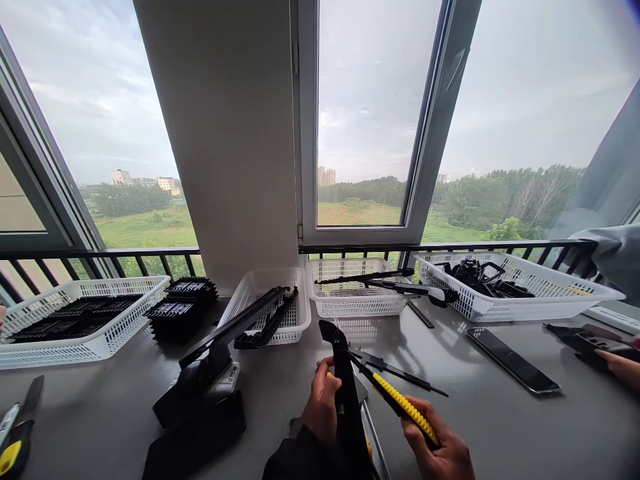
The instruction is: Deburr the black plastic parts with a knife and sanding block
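This looks like a workshop: white baskets (360, 308) of black parts (75, 317) line a grey desk (525, 440), a yellow knife (406, 408) is out, and another person's hand (621, 367) holds a piece (575, 340) at the right edge. Tall windows (367, 120) behind a railing (150, 253) look down on grass (160, 227) and trees (475, 193), suggesting an upper floor.

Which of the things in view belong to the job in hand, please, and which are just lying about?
In the job:
- long black part, in the left hand
- yellow-and-black cutter, in the right hand, its tip at that part

Seemingly just lying about:
- phone, on the tabletop at right
- yellow-handled tool, far left
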Demonstrator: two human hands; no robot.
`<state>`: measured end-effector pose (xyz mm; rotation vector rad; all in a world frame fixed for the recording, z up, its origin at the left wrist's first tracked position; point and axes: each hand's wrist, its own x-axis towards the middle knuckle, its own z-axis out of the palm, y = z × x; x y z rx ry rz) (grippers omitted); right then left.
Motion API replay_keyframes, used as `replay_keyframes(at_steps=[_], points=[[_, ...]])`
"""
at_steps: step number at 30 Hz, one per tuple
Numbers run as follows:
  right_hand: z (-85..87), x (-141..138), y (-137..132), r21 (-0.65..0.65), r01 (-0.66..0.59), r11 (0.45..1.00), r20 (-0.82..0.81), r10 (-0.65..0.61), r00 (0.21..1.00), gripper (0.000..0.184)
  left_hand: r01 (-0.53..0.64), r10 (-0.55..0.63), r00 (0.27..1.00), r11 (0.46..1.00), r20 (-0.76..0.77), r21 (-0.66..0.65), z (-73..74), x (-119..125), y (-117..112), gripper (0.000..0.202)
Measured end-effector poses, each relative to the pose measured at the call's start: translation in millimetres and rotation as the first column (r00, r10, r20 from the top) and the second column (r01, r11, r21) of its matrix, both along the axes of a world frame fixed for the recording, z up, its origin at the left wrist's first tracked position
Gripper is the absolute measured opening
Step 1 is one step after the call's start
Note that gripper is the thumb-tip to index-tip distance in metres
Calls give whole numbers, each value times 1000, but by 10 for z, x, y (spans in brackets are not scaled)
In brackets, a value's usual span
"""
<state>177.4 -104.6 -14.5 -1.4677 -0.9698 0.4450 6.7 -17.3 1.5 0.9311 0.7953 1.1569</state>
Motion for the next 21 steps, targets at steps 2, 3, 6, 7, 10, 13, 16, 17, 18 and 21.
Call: replay_keyframes(at_steps=[2,3,6,7,10,13,16,17,18,21], points=[[4,3,-4,-8,15,1000,0,-15,1000,41,1,-1,1000,1000,-2,6,18,12,-4,43],[5,3,-6,-10,14,1000,-4,-14,1000,41,2,-2,1000,1000,-2,9,26,17,-5,44],[3,1,-5,-12,-28,1000,-11,28,1000,41,-2,2,1000,1000,-8,22,45,26,-7,48],[2,0,-3,-13,-40,999,-9,40,999,42,-4,4,1000,1000,-12,25,49,28,-9,49],[1,3,4,-15,-23,1000,-2,23,1000,45,-6,7,1000,1000,-19,26,53,28,-14,50],[3,9,9,-3,-9,1000,-4,9,1000,49,-4,4,1000,1000,-31,28,49,28,-15,50],[9,15,11,3,-24,1000,2,24,1000,50,-1,2,999,999,-43,36,45,30,-13,49],[12,17,11,-2,-27,1000,6,27,1000,49,3,-1,999,999,-44,37,44,31,-14,49],[15,17,10,-7,-26,1000,9,26,1000,49,5,-3,999,999,-44,36,45,32,-17,49],[28,9,9,-22,-22,1000,9,22,1000,48,-1,2,999,1000,-42,29,54,32,-36,50]])
